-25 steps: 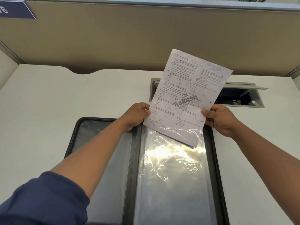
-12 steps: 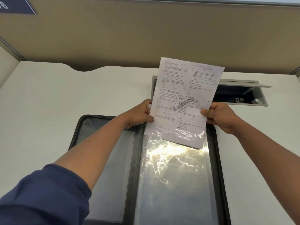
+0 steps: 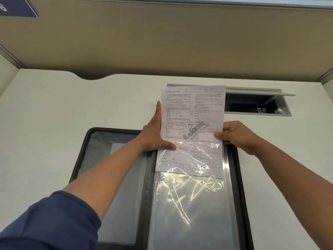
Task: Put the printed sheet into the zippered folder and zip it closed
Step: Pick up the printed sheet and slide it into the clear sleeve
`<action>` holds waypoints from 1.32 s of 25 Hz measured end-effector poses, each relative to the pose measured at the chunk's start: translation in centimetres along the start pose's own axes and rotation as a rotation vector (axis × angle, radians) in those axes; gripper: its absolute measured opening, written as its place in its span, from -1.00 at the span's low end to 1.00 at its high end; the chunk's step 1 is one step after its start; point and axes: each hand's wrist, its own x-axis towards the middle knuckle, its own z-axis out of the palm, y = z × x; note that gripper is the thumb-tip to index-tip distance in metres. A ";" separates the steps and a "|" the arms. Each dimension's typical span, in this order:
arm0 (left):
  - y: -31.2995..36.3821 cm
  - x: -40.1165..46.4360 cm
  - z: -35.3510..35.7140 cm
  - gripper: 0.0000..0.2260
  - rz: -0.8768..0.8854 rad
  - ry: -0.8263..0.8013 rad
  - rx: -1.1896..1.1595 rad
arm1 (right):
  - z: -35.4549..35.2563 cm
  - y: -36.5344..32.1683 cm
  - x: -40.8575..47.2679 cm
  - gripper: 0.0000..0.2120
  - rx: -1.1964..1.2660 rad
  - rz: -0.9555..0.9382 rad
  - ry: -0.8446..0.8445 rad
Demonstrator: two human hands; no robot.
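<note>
The black zippered folder (image 3: 84,156) lies open flat on the white desk. Its right half carries a shiny clear plastic sleeve (image 3: 189,210). The printed sheet (image 3: 192,112) stands nearly square to the folder, its lower third inside the sleeve's top opening and its upper part lying over the desk. My left hand (image 3: 155,134) is at the sheet's left edge, thumb pressed on the sleeve and paper, fingers stretched along the edge. My right hand (image 3: 236,135) pinches the sheet's right edge between thumb and fingers.
An open cable box (image 3: 255,103) with a raised lid is sunk into the desk behind the sheet. A beige partition wall (image 3: 162,42) closes the desk's far side. Bare white desk (image 3: 45,114) lies to the left of the folder.
The sheet has turned from tilted to straight and slid down further into the plastic sleeve. My left hand's fingers have stretched out along the sheet's left edge.
</note>
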 end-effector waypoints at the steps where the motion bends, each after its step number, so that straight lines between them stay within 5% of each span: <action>1: 0.1 0.0 0.1 0.45 -0.004 0.007 0.006 | 0.0 0.0 0.0 -0.84 0.008 0.004 0.000; 10: 0.0 0.0 0.2 0.39 -0.021 0.033 0.047 | 1.2 -0.9 1.6 -0.87 0.141 -0.088 0.270; 26: 0.2 -0.2 0.2 0.35 0.015 0.050 0.051 | 1.7 -0.3 -1.1 -0.90 -0.055 -0.032 0.174; 33: 0.1 -0.1 0.3 0.33 0.015 0.058 0.046 | 1.4 -3.0 1.5 -0.92 0.015 -0.023 0.305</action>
